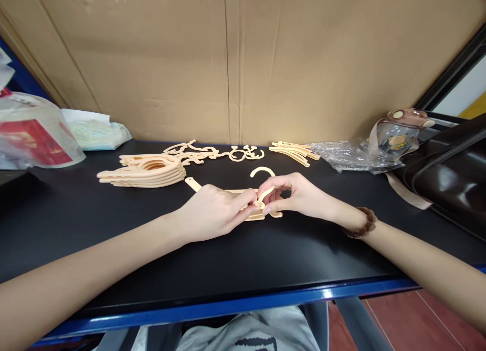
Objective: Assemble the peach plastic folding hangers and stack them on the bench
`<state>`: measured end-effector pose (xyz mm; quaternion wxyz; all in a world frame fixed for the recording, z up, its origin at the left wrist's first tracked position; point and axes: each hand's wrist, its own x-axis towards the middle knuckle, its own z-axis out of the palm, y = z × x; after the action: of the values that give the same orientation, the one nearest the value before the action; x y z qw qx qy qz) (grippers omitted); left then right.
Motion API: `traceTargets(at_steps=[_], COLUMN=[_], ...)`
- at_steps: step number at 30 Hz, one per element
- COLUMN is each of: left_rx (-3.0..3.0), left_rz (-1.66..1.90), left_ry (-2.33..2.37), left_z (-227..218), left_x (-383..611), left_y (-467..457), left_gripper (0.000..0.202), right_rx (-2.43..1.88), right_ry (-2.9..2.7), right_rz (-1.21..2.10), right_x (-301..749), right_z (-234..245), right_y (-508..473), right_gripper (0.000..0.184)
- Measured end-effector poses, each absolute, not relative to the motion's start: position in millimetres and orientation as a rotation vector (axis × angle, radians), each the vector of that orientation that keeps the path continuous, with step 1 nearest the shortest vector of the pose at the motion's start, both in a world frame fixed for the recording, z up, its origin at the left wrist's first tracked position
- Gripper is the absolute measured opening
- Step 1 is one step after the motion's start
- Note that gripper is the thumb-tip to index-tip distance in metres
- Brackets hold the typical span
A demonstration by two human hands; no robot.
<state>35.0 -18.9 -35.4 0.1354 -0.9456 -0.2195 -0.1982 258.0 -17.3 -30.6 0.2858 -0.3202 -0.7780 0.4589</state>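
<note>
Above the middle of the black table, my two hands meet at a small curved cream plastic hanger piece. My right hand pinches this piece between thumb and fingers. My left hand is closed, its thumb and forefinger pressed on a cream hanger part that is mostly hidden by the fingers. Just beyond my left hand, the holed end of a hanger arm sticks out. A loose-looking hanger hook shows behind my right hand. More cream parts lie beneath both hands, partly covered.
A stack of hanger arms lies left of my hands. Loose hooks and thin bars lie behind, against a cardboard wall. Clear plastic wrap, a bottle and a dark bag stand right; packages left.
</note>
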Motion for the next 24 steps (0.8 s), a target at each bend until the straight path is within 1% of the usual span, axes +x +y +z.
traceTargets(at_steps=[7,13,19,21,24], left_rx=[-2.743,-2.740,-2.707,-2.690,-2.740], left_rz=[-0.583,-0.605,-0.615,-0.604,-0.617], left_ry=[-0.640,-0.668,-0.969,-1.021,-0.983], left_z=[-34.5,-34.3,-31.3,-30.7,-30.6], left_x=[36.0,36.7,37.9,37.5,37.0], left_y=[-20.5,-21.0,-23.6,-23.1,-21.2], left_gripper=[0.025,0.030,0.038,0.034,0.018], right_rx=[-0.851,-0.870,-0.904,-0.914,-0.909], right_ry=[-2.069,-2.065,-2.035,-2.030,-2.017], right_rz=[1.211,1.146,1.082,1.073,1.064], right_x=[256.2,256.9,256.9,256.2,255.3], right_z=[-29.7,-32.6,-32.4,-32.6,-33.0], right_y=[-18.5,-17.8,-18.4,-18.9,-19.2], right_gripper=[0.023,0.022,0.022,0.022,0.022])
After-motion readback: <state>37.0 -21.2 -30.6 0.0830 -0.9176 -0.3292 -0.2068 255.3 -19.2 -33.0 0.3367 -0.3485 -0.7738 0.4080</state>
